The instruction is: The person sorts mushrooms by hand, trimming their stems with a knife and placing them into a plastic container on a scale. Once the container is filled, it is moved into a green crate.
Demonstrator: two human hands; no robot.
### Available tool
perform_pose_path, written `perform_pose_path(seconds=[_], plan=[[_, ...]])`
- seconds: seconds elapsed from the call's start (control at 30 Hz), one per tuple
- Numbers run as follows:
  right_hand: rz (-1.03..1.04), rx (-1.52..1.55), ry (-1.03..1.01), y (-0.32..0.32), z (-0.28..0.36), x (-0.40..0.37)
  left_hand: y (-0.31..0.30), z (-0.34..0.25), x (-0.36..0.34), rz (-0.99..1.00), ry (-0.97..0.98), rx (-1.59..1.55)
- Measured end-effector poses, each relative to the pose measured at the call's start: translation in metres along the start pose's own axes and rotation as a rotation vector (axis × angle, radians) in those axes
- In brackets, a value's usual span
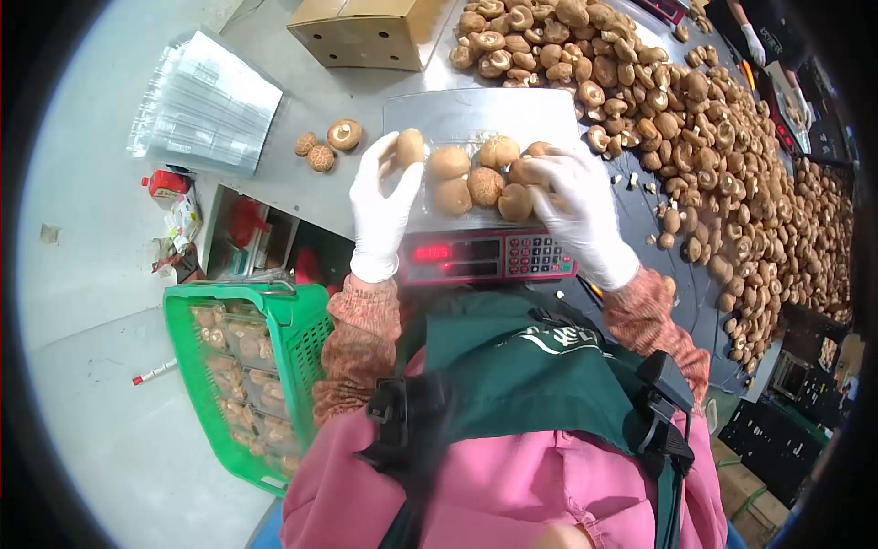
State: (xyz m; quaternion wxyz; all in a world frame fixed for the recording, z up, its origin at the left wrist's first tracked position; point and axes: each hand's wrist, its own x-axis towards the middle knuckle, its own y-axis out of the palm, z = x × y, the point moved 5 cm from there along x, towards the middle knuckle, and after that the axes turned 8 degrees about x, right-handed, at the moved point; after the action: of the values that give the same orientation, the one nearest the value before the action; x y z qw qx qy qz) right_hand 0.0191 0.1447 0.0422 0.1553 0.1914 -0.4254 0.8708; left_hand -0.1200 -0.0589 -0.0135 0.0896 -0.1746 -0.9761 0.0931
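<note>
My left hand (382,206), in a white glove, holds a brown mushroom (409,146) at the left end of a clear tray (476,178) standing on a digital scale (485,256). My right hand (576,206), also gloved, rests on the mushrooms at the tray's right end; its fingers curl over one there. Several mushrooms fill the tray between the hands. The scale's red display is lit.
A large heap of loose mushrooms (695,137) covers the table to the right. Three mushrooms (329,142) lie left of the scale. A stack of clear trays (206,101), a cardboard box (366,32) and a green crate (247,375) of packed trays stand nearby. Another person's gloved hand (754,41) is at top right.
</note>
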Motion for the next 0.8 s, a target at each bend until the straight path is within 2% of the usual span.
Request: perform_pose_path(seconds=[0.03, 0.17, 0.27, 0.37, 0.4, 0.47, 0.57, 0.6, 0.63, 0.7, 0.73, 0.8], plan=[[-0.042, -0.023, -0.029, 0.019, -0.003, -0.001, 0.001, -0.003, 0.003, -0.003, 0.01, -0.006], [0.035, -0.203, -0.059, 0.062, 0.006, 0.026, 0.0, 0.004, 0.007, -0.027, 0.001, -0.059], [0.111, -0.133, -0.098, 0.076, 0.004, 0.029, 0.001, 0.012, 0.004, -0.036, -0.007, -0.093], [-0.143, -0.056, -0.05, 0.039, -0.005, 0.031, 0.004, 0.013, 0.007, -0.032, 0.015, -0.097], [-0.175, 0.023, 0.053, 0.023, -0.014, 0.031, 0.005, 0.012, 0.011, -0.025, 0.031, -0.062], [-0.147, -0.006, 0.118, 0.016, -0.051, 0.025, 0.012, 0.012, 0.018, 0.016, 0.036, -0.088], [-0.066, 0.022, 0.169, 0.022, -0.039, 0.017, 0.033, 0.003, 0.023, 0.122, 0.065, -0.071], [-0.059, -0.026, -0.022, 0.031, -0.034, 0.017, 0.042, -0.001, 0.021, 0.206, 0.066, -0.038], [0.052, -0.096, -0.07, 0.043, -0.023, 0.019, 0.049, -0.003, 0.021, 0.235, 0.112, 0.054], [0.144, -0.14, -0.081, 0.057, -0.023, 0.011, 0.061, -0.002, 0.019, 0.273, 0.259, 0.234], [0.156, -0.175, -0.046, 0.055, -0.025, 0.011, 0.063, -0.004, 0.02, 0.279, 0.379, 0.381], [0.132, -0.151, -0.048, 0.049, -0.029, 0.009, 0.065, -0.009, 0.016, 0.26, 0.479, 0.6]])
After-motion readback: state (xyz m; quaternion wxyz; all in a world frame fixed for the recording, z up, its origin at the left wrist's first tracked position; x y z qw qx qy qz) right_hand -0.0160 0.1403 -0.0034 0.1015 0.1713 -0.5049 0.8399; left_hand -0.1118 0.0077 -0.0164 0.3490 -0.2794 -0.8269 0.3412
